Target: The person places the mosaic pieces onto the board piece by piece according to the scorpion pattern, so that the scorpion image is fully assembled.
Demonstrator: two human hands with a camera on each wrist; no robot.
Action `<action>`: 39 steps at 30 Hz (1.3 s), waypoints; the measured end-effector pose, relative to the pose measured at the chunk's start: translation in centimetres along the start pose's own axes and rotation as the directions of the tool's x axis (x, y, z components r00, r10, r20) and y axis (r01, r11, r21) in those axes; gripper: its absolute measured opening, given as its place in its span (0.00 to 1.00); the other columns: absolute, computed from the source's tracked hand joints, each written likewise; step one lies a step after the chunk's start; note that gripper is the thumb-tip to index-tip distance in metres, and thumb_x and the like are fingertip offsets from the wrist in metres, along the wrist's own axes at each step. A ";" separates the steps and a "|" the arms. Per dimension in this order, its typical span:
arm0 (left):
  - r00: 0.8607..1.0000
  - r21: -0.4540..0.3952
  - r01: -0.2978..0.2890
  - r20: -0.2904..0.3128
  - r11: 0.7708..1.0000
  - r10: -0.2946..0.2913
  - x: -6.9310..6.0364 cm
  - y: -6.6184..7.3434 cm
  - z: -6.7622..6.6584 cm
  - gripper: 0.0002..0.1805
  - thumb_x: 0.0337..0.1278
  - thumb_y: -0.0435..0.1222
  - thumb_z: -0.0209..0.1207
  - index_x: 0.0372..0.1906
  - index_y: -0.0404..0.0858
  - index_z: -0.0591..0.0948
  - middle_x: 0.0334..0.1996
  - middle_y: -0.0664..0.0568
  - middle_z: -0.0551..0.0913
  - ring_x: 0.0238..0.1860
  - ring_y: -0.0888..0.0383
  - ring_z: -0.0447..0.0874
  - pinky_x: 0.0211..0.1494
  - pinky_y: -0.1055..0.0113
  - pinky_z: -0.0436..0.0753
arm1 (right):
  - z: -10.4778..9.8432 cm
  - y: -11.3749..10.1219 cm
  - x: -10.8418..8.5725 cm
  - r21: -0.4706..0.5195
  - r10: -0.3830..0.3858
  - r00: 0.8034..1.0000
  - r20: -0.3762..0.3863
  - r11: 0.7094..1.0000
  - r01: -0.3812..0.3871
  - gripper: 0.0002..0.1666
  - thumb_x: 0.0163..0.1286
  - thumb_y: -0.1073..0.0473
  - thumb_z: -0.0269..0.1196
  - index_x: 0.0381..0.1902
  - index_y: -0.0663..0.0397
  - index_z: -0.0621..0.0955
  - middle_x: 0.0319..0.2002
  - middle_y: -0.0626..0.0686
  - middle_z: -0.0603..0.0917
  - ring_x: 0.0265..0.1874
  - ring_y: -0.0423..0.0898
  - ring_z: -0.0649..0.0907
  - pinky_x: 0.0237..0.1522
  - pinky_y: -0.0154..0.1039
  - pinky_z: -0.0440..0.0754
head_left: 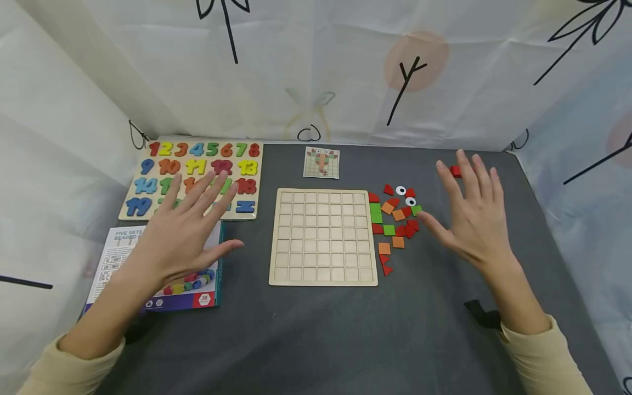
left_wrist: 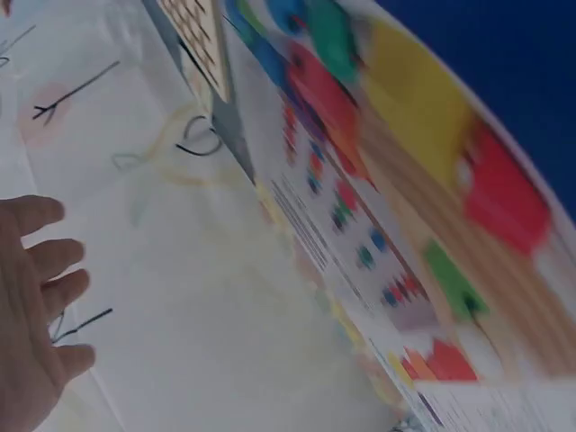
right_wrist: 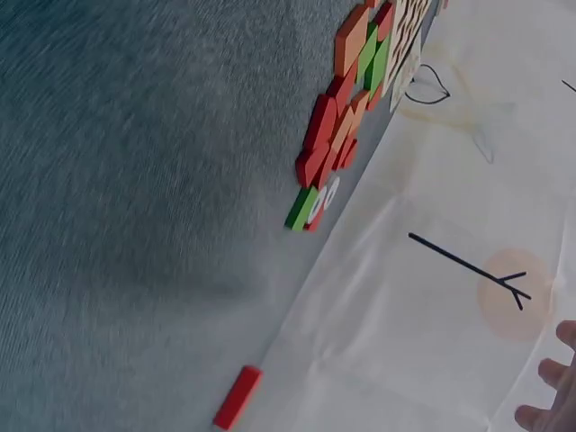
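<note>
My left hand point(head_left: 185, 233) has its fingers spread above the number board point(head_left: 129, 211) and the boxed bead set point(head_left: 116, 247); it holds nothing. On the other side my right hand point(head_left: 474, 219) is also spread and empty, right of a loose cluster of coloured pieces. That cluster includes a green square point(head_left: 389, 230), an orange square point(head_left: 384, 248), red pieces point(head_left: 410, 230) and round eye pieces point(head_left: 401, 190). Between the hands lies a wooden grid board point(head_left: 323, 238) with bare cells. One red piece point(right_wrist: 238, 397) sits apart, partly behind my right fingers in the head view.
A small pattern card point(head_left: 321, 163) lies beyond the grid board on the dark table point(head_left: 306, 340). White printed curtains point(head_left: 345, 71) enclose the back and sides. A black strap point(head_left: 481, 314) shows by the right wrist.
</note>
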State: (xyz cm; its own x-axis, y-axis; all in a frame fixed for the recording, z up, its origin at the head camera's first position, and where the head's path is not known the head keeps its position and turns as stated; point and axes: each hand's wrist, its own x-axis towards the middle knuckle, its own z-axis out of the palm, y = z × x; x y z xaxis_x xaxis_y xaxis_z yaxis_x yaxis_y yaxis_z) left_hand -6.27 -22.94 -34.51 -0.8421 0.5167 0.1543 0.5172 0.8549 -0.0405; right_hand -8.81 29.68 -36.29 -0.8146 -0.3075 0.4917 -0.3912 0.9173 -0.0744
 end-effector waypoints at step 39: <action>0.801 -0.155 0.237 0.590 0.959 -0.103 4.9 8.5 4.0 0.51 0.74 0.57 0.64 0.87 0.33 0.58 0.88 0.38 0.56 0.90 0.38 0.53 0.89 0.31 0.51 | 9.5 2.6 7.6 0.377 0.004 0.779 0.627 0.873 -0.309 0.28 0.77 0.60 0.70 0.68 0.69 0.80 0.59 0.69 0.84 0.55 0.62 0.83 0.56 0.55 0.81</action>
State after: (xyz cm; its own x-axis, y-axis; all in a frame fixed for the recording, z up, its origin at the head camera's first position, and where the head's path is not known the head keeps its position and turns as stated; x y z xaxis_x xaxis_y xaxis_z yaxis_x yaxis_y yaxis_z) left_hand -6.57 -12.94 -38.08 -0.8175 0.3528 -0.4552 0.3200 0.9354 0.1504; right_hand -20.06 27.31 -40.97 -0.9048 -0.3941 -0.1612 -0.2517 0.8004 -0.5441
